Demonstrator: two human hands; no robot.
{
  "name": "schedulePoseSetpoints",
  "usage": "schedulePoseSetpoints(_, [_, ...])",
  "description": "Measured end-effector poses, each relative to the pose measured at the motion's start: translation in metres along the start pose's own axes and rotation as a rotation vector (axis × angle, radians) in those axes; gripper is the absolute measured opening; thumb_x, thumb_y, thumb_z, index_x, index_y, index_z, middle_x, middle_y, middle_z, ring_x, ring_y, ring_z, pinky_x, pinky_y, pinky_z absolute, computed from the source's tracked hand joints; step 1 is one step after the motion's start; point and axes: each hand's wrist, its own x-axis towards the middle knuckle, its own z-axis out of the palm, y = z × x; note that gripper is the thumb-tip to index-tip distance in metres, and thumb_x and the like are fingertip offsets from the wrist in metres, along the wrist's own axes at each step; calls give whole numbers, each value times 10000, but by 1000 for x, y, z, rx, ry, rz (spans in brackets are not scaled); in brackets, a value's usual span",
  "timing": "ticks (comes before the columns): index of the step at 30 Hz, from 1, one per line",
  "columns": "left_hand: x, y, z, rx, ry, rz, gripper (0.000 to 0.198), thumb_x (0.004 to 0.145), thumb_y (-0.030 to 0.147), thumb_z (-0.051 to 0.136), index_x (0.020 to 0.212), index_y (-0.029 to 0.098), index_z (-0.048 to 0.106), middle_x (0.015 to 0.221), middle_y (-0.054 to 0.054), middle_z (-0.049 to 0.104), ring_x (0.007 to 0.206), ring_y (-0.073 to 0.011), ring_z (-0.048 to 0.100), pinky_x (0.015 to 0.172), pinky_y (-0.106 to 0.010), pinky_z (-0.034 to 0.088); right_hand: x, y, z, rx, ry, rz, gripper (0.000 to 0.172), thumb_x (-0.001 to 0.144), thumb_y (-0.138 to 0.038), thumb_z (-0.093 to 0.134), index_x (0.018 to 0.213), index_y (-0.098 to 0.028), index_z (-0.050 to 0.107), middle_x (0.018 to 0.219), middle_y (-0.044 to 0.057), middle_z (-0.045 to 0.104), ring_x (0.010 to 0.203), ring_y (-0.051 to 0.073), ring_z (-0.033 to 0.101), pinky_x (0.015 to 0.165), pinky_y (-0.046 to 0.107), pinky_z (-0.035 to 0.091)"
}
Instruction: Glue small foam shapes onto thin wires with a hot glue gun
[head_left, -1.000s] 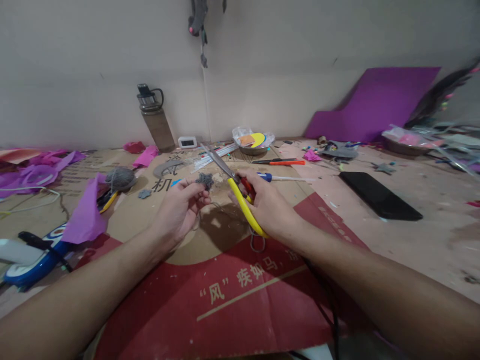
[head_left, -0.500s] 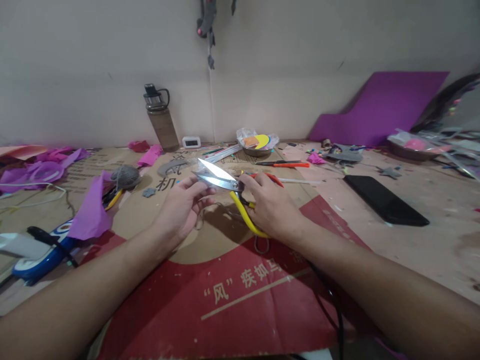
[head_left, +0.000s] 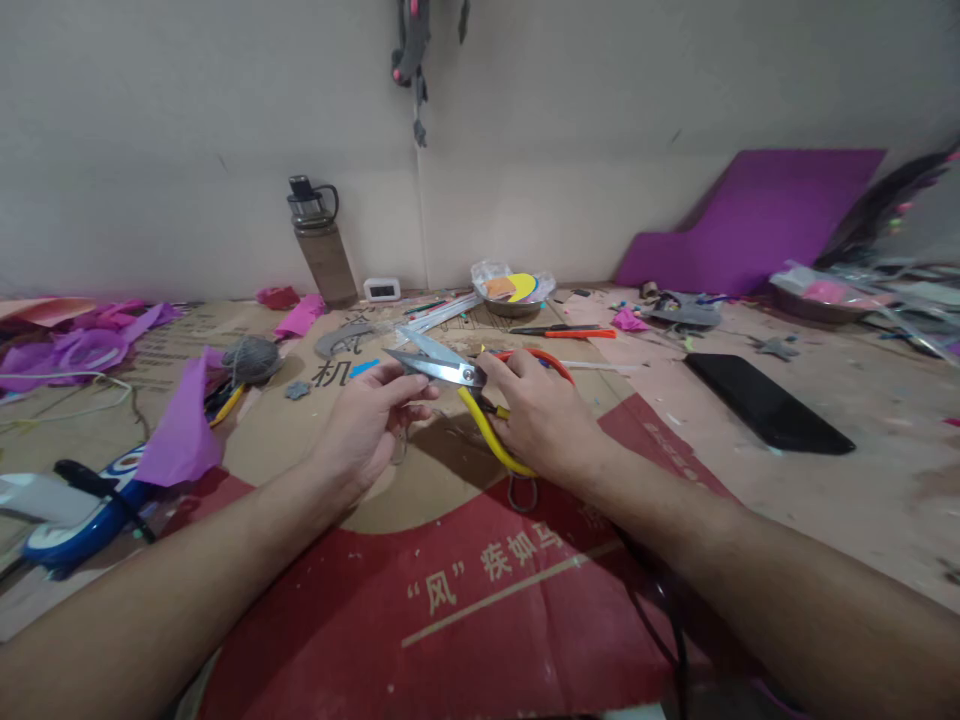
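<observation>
My right hand (head_left: 536, 415) grips a pair of scissors (head_left: 450, 372) with one yellow and one red handle, its blades spread and pointing left. My left hand (head_left: 367, 425) is curled just under the blade tips, thumb and fingers pinched together; what they pinch is hidden. Both hands hover over a brown and red cardboard sheet (head_left: 480, 590) with printed characters. A small grey felt scrap (head_left: 298, 389) lies on the cardboard to the left.
A grey yarn ball (head_left: 253, 357), purple paper (head_left: 180, 425) and a blue tool (head_left: 67, 510) lie left. A bottle (head_left: 322, 245), small clock (head_left: 382, 289) and metal bowl (head_left: 511, 288) stand at the back. A black phone (head_left: 765, 403) and orange-handled tool (head_left: 574, 331) lie right.
The scissors swung from pointing up and away to pointing left, and their blades opened. The grey felt piece seen in my left fingers a second ago no longer shows.
</observation>
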Motion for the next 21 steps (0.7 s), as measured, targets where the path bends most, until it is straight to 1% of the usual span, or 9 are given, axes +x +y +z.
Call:
schedulePoseSetpoints(3, [1,0,0,-6,3,7,133,641,107,779,717,132,672,696,5,627,633,-95,628,523,-174,494,0,-1,-2,-25,-9,2,437,930,-317,461,1353,-212,491,1054,146,601,855,259,600,677,331,422])
schedulePoseSetpoints(13, [2,-1,-2,-50,-10,-18,119,661,69,753,726,125,670,678,-9,646,617,-91,623,554,-177,508,0,-1,-1,-75,1,-2,418,941,-329,430,1337,-215,496,1028,137,609,800,241,600,623,306,372])
schedulePoseSetpoints(21, [4,0,1,-83,2,-31,137,649,51,753,693,135,654,644,-5,652,591,-91,627,540,-174,512,0,-2,-1,-77,-16,7,449,936,-322,443,1372,-222,478,1035,140,615,793,244,607,607,301,359])
